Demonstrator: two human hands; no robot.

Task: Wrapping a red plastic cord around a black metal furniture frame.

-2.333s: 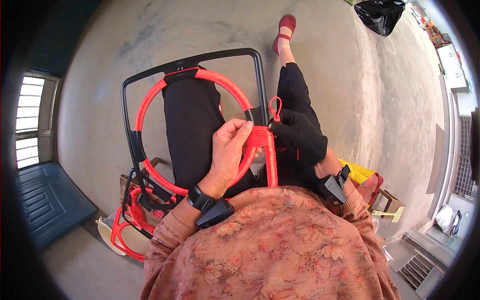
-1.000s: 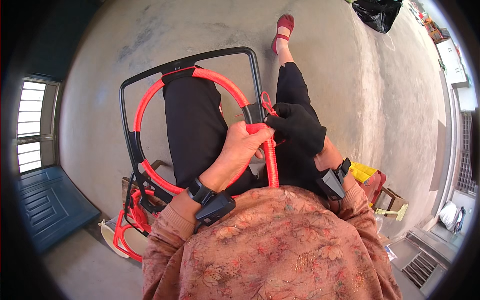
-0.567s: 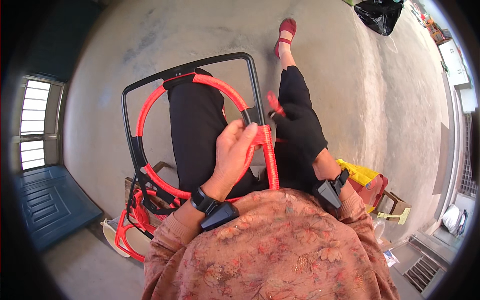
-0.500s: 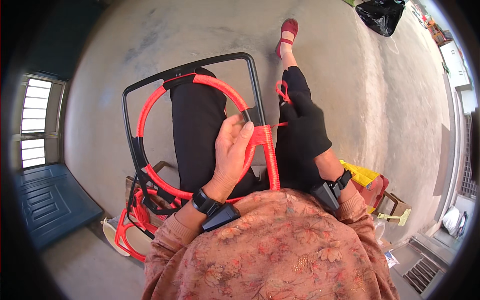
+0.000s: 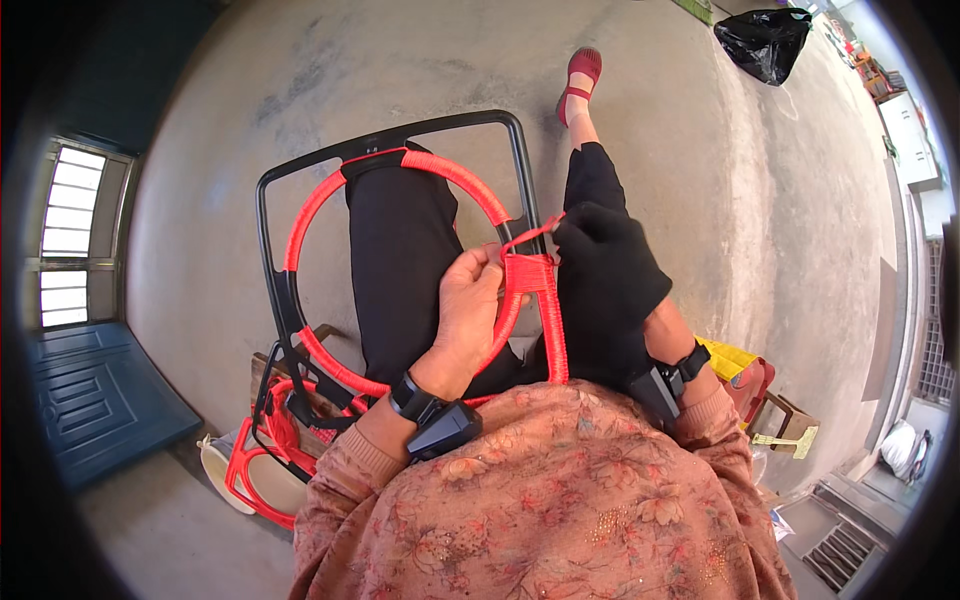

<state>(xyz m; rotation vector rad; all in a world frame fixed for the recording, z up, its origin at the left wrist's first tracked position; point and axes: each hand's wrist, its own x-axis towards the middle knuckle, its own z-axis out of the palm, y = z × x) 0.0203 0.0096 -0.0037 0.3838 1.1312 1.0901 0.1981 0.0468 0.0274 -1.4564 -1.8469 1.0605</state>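
A black frame (image 5: 440,122) with a ring inside it rests across my lap. Red cord is wound tightly round most of the ring and along part of the right bar. Wrapped red cord (image 5: 530,272) also bridges the ring and that bar. My bare left hand (image 5: 468,315) is closed on the ring just left of this bridge, some fingertips hidden behind it. My right hand (image 5: 610,265), in a black glove, pinches a red cord (image 5: 532,234) that runs taut over the bar, just above the bridge, toward my left fingertips.
Beside my left hip, more red-wound frames (image 5: 245,475) lie near a pale round container. A yellow and red bag (image 5: 730,362) and a wooden piece sit at my right. A black plastic bag (image 5: 765,45) lies far right; a blue panelled door (image 5: 105,405) stands left.
My right hand has drawn the cord in from beyond the frame, across the right bar. My left fingers have shifted from lying along the ring to closing beside the wrapped bridge.
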